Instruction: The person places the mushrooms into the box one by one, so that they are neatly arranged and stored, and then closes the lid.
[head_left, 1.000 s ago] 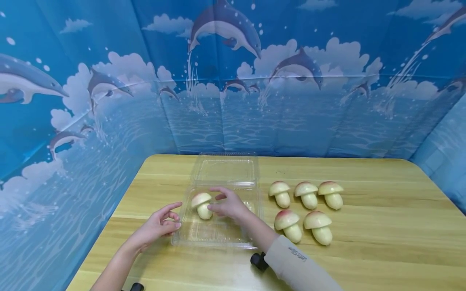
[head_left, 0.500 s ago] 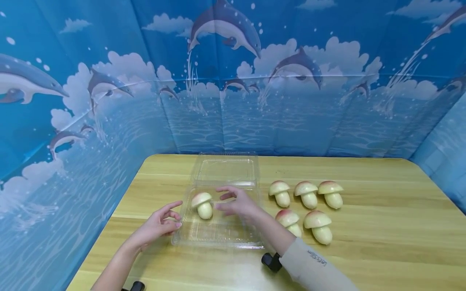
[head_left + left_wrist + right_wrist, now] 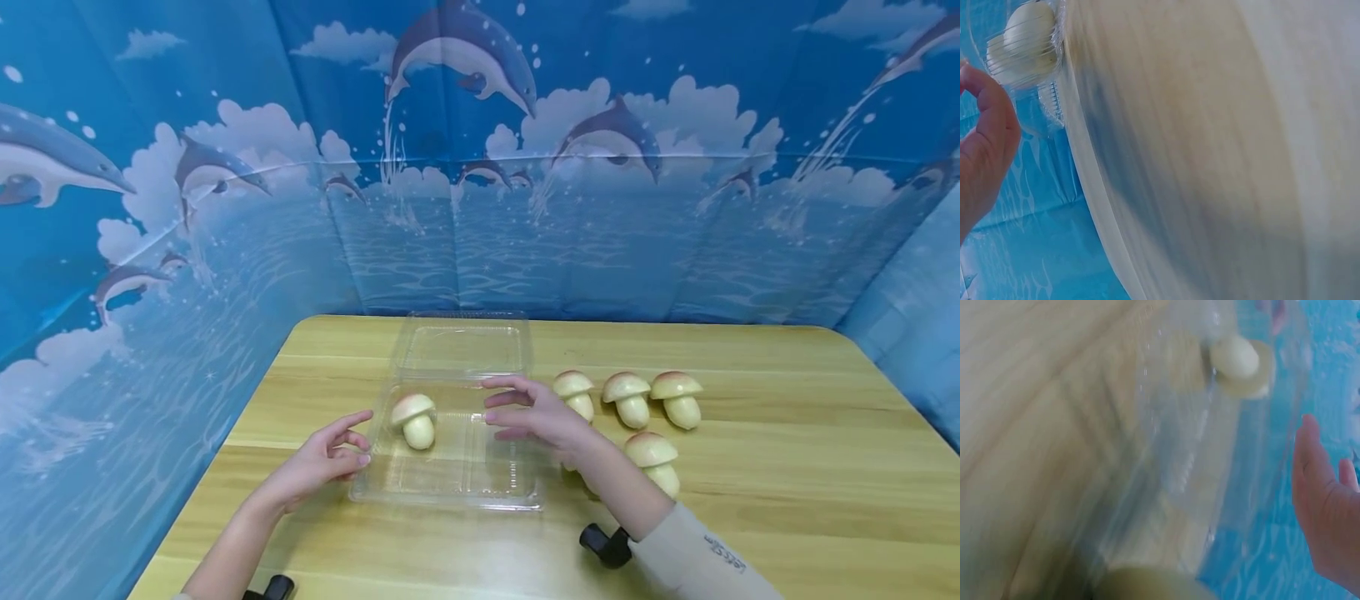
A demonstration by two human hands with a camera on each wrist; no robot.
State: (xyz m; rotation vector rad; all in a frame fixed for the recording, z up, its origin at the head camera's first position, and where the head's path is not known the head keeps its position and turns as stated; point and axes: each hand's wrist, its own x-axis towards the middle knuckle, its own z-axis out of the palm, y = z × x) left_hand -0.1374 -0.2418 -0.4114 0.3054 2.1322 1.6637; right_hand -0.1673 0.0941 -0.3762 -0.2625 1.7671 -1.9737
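Observation:
A clear plastic clamshell box (image 3: 450, 482) lies on the table with its lid folded back. Inside its left part rests one mushroom (image 3: 417, 427), pale with a faintly pink cap. My left hand (image 3: 315, 467) stays at the box's left edge, fingers loosely bent; whether they touch the rim cannot be told. Over the box's right side hovers my right hand (image 3: 543, 421), fingers spread and holding nothing. In the right wrist view the right hand (image 3: 1325, 506) is beside the blurred box, and the mushroom (image 3: 1238, 359) shows inside.
Right of the box lie several more mushrooms (image 3: 628, 400) in two rows. One in the front row is mostly hidden behind my right forearm. The wooden table (image 3: 795, 467) ends at a blue dolphin-print curtain (image 3: 600, 250).
My right hand has drawn away from the mushroom in the box and moved right, its fingers spreading. The mushroom stays where it was. My left hand has hardly moved.

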